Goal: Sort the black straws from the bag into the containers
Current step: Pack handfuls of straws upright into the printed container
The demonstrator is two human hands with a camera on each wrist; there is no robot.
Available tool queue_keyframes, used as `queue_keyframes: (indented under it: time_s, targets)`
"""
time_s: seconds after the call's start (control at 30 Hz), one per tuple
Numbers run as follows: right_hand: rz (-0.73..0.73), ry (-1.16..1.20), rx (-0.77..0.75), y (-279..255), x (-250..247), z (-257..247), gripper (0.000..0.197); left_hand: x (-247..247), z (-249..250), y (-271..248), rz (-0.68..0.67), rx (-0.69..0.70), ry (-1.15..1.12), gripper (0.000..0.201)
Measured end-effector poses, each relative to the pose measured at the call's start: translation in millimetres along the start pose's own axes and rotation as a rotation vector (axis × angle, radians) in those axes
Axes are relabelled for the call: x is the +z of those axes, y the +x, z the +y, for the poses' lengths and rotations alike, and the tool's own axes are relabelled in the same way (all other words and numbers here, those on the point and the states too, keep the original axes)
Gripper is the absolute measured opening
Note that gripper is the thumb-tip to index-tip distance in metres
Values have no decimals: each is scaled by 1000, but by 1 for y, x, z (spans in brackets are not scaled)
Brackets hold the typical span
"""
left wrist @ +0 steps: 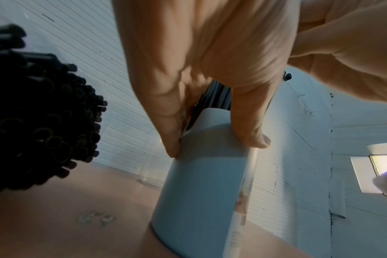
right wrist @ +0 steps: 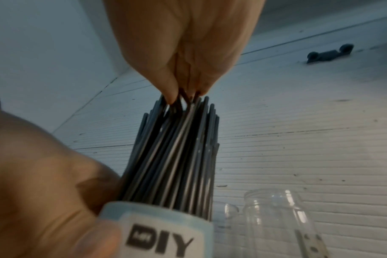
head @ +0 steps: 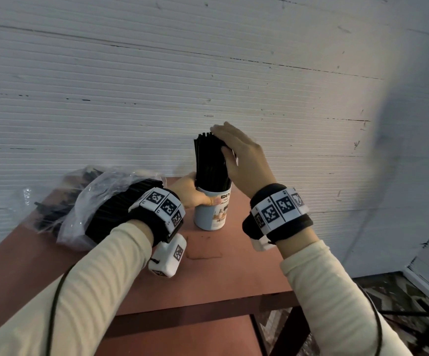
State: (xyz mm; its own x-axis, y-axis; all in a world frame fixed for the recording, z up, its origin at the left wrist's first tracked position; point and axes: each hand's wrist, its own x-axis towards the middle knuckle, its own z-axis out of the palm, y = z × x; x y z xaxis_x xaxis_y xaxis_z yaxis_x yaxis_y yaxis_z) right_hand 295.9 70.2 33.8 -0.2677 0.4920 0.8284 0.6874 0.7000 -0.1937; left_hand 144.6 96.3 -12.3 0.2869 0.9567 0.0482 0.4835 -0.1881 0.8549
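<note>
A pale blue-grey cylindrical container (head: 212, 214) labelled "DIY" stands on the reddish table (head: 208, 276). A dense bundle of black straws (head: 209, 160) stands upright in it. My left hand (head: 191, 194) grips the container near its rim, with fingers (left wrist: 252, 122) curled round the wall (left wrist: 201, 183). My right hand (head: 236, 150) lies over the straw tops with straight fingers; its fingertips (right wrist: 171, 95) touch the straw ends (right wrist: 177, 157). The thumb rests against the bundle's side. The container label (right wrist: 166, 233) and my left hand (right wrist: 44, 192) show in the right wrist view.
A clear plastic bag (head: 98, 199) full of black straws lies at the table's left, its straw ends (left wrist: 44, 122) facing the left wrist camera. An empty clear jar (right wrist: 276, 220) stands behind the container by the white wall. The table's right edge runs close to the container.
</note>
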Motion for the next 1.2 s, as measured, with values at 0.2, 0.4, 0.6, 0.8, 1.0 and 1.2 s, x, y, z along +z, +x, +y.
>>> queue_keyframes:
  time_s: [0.2, 0.4, 0.6, 0.8, 1.0, 1.2]
  targets:
    - [57, 1, 59, 5, -15, 14, 41, 0, -1, 0, 7, -17, 27, 87]
    - [62, -8, 56, 6, -11, 15, 32, -2, -1, -1, -13, -28, -10, 87]
    - [44, -43, 41, 5, -11, 17, 32, -3, 1, -1, -21, 3, 10, 71]
    - [24, -52, 17, -3, -4, 15, 33, -1, 2, -2, -24, 8, -41, 65]
    - [-2, 16, 60, -7, -10, 11, 47, 0, 2, -4, -37, 17, -86, 67]
    - [30, 7, 35, -8, -6, 10, 39, 0, 0, -2, -30, 13, -92, 69]
